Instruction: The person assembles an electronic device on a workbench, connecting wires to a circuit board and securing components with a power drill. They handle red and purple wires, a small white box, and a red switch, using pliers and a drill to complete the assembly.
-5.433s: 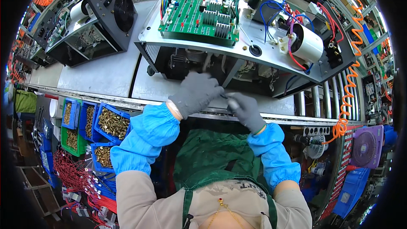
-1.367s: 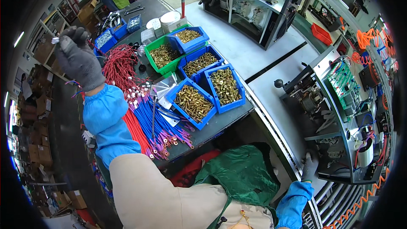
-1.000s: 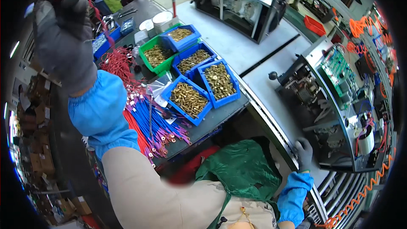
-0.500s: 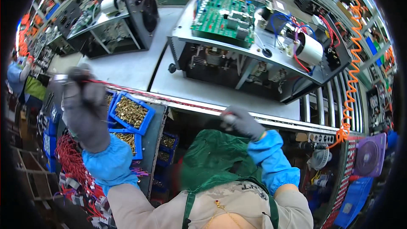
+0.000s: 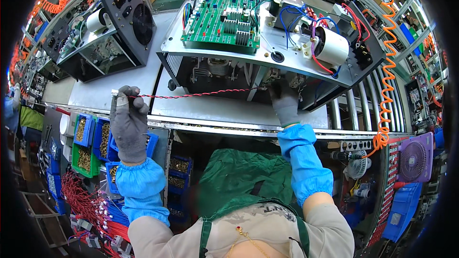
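The left hand (image 5: 130,122) is pinching a red twisted wire (image 5: 191,96) between bent fingers, a white connector (image 5: 114,92) poking out beside them. The wire is running across the front of a metal chassis (image 5: 292,58) resting on the counter (image 5: 191,108). The right hand (image 5: 285,106) is sitting inside the chassis's lower bay, near the wire's far end; its fingertips are hidden, so I cannot tell its grip.
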Available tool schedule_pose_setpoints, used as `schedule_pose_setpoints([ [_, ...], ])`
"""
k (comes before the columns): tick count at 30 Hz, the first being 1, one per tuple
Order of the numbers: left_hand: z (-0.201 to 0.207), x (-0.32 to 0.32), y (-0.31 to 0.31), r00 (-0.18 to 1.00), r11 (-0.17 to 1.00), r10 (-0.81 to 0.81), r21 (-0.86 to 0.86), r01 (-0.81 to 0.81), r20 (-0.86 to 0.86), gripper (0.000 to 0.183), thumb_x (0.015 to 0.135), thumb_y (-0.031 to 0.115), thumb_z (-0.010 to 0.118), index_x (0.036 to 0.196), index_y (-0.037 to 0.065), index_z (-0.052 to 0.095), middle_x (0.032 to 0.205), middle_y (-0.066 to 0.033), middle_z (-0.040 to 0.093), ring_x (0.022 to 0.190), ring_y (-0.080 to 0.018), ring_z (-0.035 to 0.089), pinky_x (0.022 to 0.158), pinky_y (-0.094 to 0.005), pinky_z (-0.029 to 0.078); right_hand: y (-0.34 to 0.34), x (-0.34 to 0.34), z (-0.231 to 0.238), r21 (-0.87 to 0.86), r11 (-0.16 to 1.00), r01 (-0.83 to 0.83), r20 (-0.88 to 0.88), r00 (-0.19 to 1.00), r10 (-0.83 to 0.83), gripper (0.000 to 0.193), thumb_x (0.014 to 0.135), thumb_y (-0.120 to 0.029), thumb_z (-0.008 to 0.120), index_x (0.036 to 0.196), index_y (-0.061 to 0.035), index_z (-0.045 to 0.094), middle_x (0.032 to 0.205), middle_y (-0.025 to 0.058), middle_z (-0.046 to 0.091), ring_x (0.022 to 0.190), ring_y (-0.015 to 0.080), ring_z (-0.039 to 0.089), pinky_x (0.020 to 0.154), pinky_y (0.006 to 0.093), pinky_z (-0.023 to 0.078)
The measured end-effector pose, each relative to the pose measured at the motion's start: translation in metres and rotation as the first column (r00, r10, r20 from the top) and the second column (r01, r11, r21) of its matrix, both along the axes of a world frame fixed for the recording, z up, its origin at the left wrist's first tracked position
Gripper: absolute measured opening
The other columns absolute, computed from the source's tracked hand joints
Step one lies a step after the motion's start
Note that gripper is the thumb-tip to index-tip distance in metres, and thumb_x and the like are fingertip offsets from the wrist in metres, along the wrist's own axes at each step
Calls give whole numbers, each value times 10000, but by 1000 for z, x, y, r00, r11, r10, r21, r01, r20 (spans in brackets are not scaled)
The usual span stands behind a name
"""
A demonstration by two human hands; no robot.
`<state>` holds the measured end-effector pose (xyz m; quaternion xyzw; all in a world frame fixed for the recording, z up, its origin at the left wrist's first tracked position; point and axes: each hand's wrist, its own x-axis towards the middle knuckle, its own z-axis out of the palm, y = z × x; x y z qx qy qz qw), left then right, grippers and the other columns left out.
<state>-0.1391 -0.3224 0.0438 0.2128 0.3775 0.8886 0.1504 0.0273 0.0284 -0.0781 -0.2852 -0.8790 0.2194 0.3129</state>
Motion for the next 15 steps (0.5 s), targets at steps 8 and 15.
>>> schedule_pose_setpoints([
  [8, -1, 0, -3, 999, 999, 36, -16, -36, 12, 241, 979, 182, 455, 1130, 3, 513, 1038, -96, 512, 786, -102, 490, 696, -235, 447, -9, -9, -15, 362, 925, 117, -116, 990, -80, 241, 800, -217, 656, 1018, -124, 615, 949, 132, 634, 904, 309, 610, 792, 426, 490],
  [15, 3, 4, -2, 998, 998, 57, 0, -57, -8, 241, 971, 172, 474, 1134, -2, 515, 1033, -109, 532, 794, -110, 521, 679, -236, 456, -12, 1, 8, -43, 999, 10, -295, 955, -23, 191, 778, -126, 656, 963, -82, 649, 916, 137, 638, 901, 328, 595, 778, 418, 490],
])
